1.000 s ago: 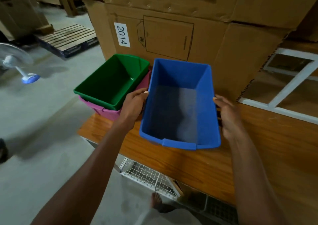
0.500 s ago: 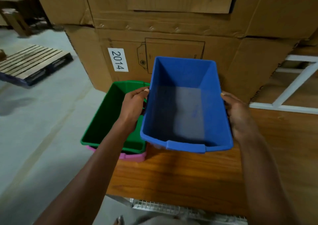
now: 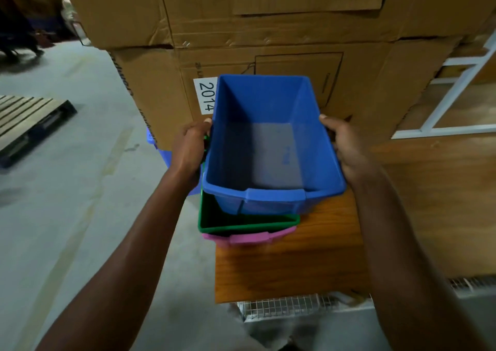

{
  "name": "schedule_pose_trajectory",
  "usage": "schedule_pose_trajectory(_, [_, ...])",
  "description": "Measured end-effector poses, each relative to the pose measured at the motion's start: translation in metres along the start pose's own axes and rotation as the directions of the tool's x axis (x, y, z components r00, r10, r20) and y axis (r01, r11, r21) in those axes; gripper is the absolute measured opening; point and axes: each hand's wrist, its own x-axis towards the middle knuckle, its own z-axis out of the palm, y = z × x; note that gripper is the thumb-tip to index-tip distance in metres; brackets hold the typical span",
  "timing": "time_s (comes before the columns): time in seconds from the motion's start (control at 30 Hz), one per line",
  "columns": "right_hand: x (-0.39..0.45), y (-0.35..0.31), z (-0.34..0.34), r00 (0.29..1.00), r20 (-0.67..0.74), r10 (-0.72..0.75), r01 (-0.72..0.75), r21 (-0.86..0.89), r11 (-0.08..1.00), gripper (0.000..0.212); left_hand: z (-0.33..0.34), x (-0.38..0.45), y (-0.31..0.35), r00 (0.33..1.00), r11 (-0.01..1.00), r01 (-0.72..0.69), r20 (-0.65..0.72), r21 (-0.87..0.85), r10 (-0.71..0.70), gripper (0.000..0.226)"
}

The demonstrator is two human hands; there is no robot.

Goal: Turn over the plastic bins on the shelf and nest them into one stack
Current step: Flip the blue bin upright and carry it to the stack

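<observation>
Blue bin [image 3: 271, 146], gripped by both hands' fingers [image 3: 326, 119], hides most of green bin [image 3: 241, 223].

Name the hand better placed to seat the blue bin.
Neither alone: left hand and right hand grip opposite rims of the blue bin, partly inside the green bin.

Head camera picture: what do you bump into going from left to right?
Wooden pallet → left hand → blue bin → right hand → white frame.
</observation>
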Motion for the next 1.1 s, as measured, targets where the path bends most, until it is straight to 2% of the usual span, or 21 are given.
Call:
schedule_pose_trajectory(0.23, [-0.005, 0.014, 0.040, 0.997, -0.073, 0.005, -0.007, -0.024, 1.000, 0.031, -0.028, -0.002, -0.013, 0.996, 0.999, 0.039, -0.081, -0.006, -0.040, 0.030])
schedule_pose_trajectory(0.43, [-0.009, 0.029, 0.052, 0.998, -0.044, 0.046, -0.051, -0.106, 0.993, 0.026, -0.039, 0.005, -0.029, 0.992, 0.999, 0.051, -0.119, -0.016, -0.052, 0.028])
schedule_pose_trajectory(0.83, [0.000, 0.055, 0.052, 0.994, -0.075, 0.084, -0.096, -0.185, 0.978, 0.019, -0.042, 0.016, -0.066, 0.984, 0.986, 0.163, -0.084, 0.024, -0.160, 0.027])
schedule_pose_trajectory(1.1, [0.004, 0.075, 0.047, 0.991, -0.089, 0.098, -0.116, -0.229, 0.967, 0.025, -0.036, 0.018, -0.082, 0.983, 0.984, 0.172, -0.076, 0.049, -0.168, 0.027])
